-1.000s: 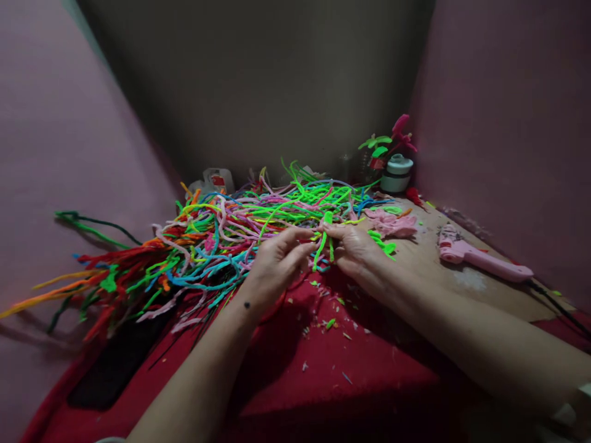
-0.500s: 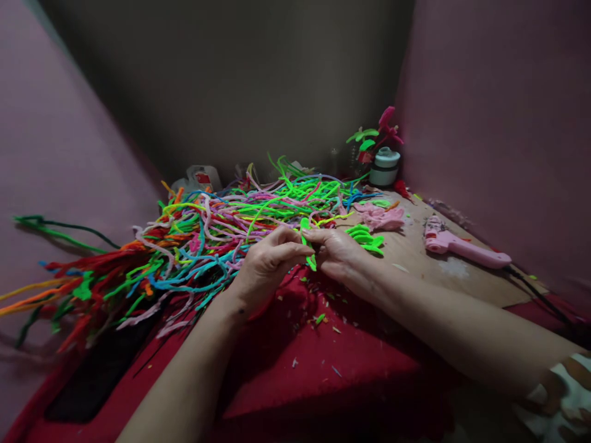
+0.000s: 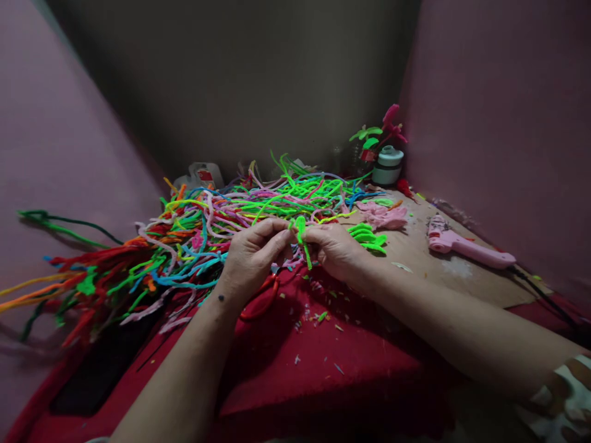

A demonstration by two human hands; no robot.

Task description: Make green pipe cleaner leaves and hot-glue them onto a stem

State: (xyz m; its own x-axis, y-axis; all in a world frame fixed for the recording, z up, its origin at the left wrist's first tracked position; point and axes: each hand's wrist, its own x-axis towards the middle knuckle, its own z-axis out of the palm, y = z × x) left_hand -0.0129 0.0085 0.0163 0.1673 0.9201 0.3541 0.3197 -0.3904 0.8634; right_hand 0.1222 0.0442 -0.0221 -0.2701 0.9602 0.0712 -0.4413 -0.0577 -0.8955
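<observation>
In the head view, with twelve o'clock pointing away from the wearer and the held piece at the centre, a green fuzzy stem (image 3: 300, 225) stands between the two hands, loop up and tail hanging down. The left hand (image 3: 253, 249) pinches it from nine o'clock, thumb against fingers; the right hand (image 3: 333, 245) grips it from three o'clock, probably so that both sides of the small loop stay controlled. The tangled pile (image 3: 231, 218) of coloured stems spreads from nine to twelve, presumably for easy picking. More green pieces (image 3: 367, 238) lie at three o'clock, just beside the right hand, apparently kept together by colour. Further out that way, a pink glue gun (image 3: 471, 249) rests on a tan board (image 3: 429, 283), perhaps to spare the red cloth (image 3: 332, 375). Red-handled scissors (image 3: 261, 303) lie at seven, partly hidden by the left hand.
</observation>
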